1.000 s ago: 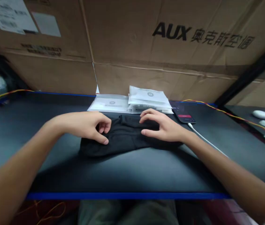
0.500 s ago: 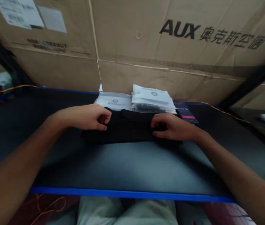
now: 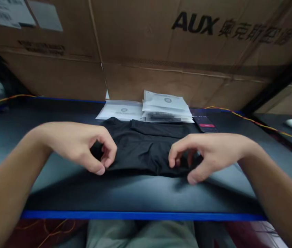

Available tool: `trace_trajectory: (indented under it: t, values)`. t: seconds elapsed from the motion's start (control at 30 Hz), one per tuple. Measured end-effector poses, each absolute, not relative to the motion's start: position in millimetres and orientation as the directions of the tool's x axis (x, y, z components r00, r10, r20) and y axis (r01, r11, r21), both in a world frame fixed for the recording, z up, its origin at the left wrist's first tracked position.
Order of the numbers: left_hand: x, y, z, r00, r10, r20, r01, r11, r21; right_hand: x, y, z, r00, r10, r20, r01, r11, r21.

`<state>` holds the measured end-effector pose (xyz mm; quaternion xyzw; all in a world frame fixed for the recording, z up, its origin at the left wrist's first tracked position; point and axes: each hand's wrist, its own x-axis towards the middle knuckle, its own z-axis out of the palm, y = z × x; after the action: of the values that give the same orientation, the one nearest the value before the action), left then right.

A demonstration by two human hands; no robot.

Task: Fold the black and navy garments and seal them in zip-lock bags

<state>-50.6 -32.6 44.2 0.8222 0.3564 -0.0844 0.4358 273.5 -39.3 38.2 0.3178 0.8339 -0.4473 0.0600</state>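
Between your left hand [image 3: 82, 143] and right hand [image 3: 213, 150], the folded black garment [image 3: 139, 151] runs lengthwise. Your right fingers stand parted; whether your left pinches it is unclear.

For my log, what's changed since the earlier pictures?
The left hand and right hand have come toward the near side of the table since half a second ago, the right one opening wider. The near edge of the black cloth moved likewise. Whether the left grips it is unclear. The white packets and phone stayed put.
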Motion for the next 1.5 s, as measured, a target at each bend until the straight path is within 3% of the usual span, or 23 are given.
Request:
trace_trajectory:
  t: [0.1, 0.17, 0.27, 0.37, 0.43, 0.5, 0.73, 0.9, 0.97, 1.07, 1.13, 1.23, 1.37, 1.5]
  values:
    - [-41, -34, 36, 0.717, 0.381, -0.584, 0.691, -0.285, 0.664, 274, -41, 38, -0.804, 0.378, -0.459, 0.572, 0.278, -0.772]
    - [-35, -31, 31, 0.725, 0.381, -0.573, 0.684, -0.31, 0.66, 273, -36, 33, -0.794, 0.482, -0.37, 0.551, 0.315, -0.773]
    - [-30, -25, 23, 0.757, 0.557, -0.343, 0.623, -0.456, 0.636, 272, -23, 20, -0.709, 0.699, -0.089, 0.582, 0.509, -0.634]
    - [-28, -17, 13, 0.705, 0.704, -0.089, 0.648, -0.589, 0.484, 274, -10, 5, -0.671, 0.738, 0.069, 0.66, 0.638, -0.397]
    - [-29, -13, 7, 0.695, 0.715, -0.072, 0.679, -0.621, 0.392, 276, -4, -1, -0.677, 0.733, 0.063, 0.678, 0.655, -0.333]
    - [-31, -12, 6, 0.709, 0.69, -0.143, 0.685, -0.627, 0.37, 278, -3, -3, -0.684, 0.729, 0.026, 0.674, 0.645, -0.359]
    - [-29, -23, 21, 0.742, 0.569, -0.354, 0.659, -0.525, 0.538, 274, -17, 11, -0.76, 0.627, -0.171, 0.619, 0.621, -0.481]
    - [-28, -20, 17, 0.709, 0.67, -0.22, 0.648, -0.496, 0.578, 277, -17, 18, -0.751, 0.614, -0.243, 0.616, 0.518, -0.594]
    - [-28, -16, 11, 0.686, 0.717, -0.123, 0.65, -0.528, 0.546, 280, -11, 17, -0.7, 0.694, -0.171, 0.642, 0.506, -0.576]
    - [-28, -7, 0, 0.608, 0.793, 0.052, 0.646, -0.531, 0.548, 288, 1, 11, -0.546, 0.83, 0.113, 0.729, 0.538, -0.424]
    - [-29, -1, -8, 0.547, 0.826, 0.133, 0.657, -0.522, 0.544, 292, 8, 6, -0.474, 0.828, 0.299, 0.767, 0.555, -0.321]
    - [-30, 4, -15, 0.521, 0.829, 0.203, 0.709, -0.553, 0.439, 292, 9, 3, -0.452, 0.777, 0.438, 0.783, 0.581, -0.224]
    - [-25, -2, -16, 0.619, 0.745, 0.25, 0.662, -0.665, 0.345, 282, -2, 7, -0.498, 0.721, 0.481, 0.755, 0.634, -0.17]
    - [-19, -12, -16, 0.709, 0.703, 0.053, 0.651, -0.681, 0.335, 281, -6, 7, -0.578, 0.767, 0.278, 0.75, 0.634, -0.19]
